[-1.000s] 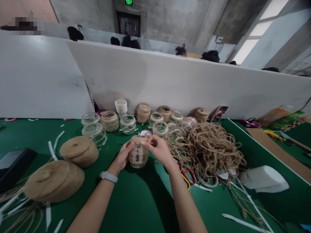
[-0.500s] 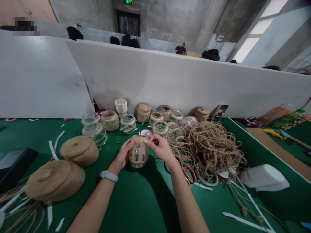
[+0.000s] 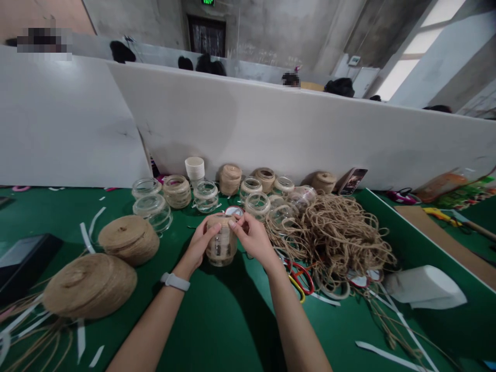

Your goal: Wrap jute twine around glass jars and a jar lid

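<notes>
A glass jar with bands of tan twine round it stands upright in the middle of the green table. My left hand is wrapped round its left side, the thumb lying on the twine near the top. At the upper right of the jar, my right hand has its thumb and fingers pinched together at the neck twine. Any loose end between those fingers is too small to make out. Behind the jar lies a red-rimmed roll, partly hidden.
Two large twine spools sit at the left. More glass jars, some wrapped, line the back beside stacked white cups. Tangled twine, red scissors and a white roll are at the right.
My left thumb has moved right, over the jar's upper twine. My right fingers remain at the neck with a slight shift. The view has shifted a little.
</notes>
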Demonstrator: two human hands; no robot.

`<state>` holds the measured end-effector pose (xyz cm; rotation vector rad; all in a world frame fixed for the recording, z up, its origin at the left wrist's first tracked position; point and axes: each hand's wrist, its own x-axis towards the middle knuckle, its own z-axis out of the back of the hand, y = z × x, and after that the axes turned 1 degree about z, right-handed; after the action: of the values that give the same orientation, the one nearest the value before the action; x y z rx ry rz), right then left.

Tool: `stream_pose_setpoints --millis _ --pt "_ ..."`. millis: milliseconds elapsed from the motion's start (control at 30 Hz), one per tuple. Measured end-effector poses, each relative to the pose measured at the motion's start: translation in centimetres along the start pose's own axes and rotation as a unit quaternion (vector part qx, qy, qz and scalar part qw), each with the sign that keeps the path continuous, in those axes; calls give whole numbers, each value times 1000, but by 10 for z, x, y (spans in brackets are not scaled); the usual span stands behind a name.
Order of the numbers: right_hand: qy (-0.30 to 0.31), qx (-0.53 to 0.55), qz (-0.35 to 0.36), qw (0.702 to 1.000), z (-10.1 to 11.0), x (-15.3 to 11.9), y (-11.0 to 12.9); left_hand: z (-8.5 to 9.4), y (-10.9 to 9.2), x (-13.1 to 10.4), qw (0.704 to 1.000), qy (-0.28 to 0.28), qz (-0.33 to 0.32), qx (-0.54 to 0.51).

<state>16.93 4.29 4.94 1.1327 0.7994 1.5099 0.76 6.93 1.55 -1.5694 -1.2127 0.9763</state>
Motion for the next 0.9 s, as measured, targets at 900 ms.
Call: stream_pose_setpoints --millis 900 --pt "-11 13 16 1000 -4 0 2 -7 -6 -3 999 -30 9 -10"
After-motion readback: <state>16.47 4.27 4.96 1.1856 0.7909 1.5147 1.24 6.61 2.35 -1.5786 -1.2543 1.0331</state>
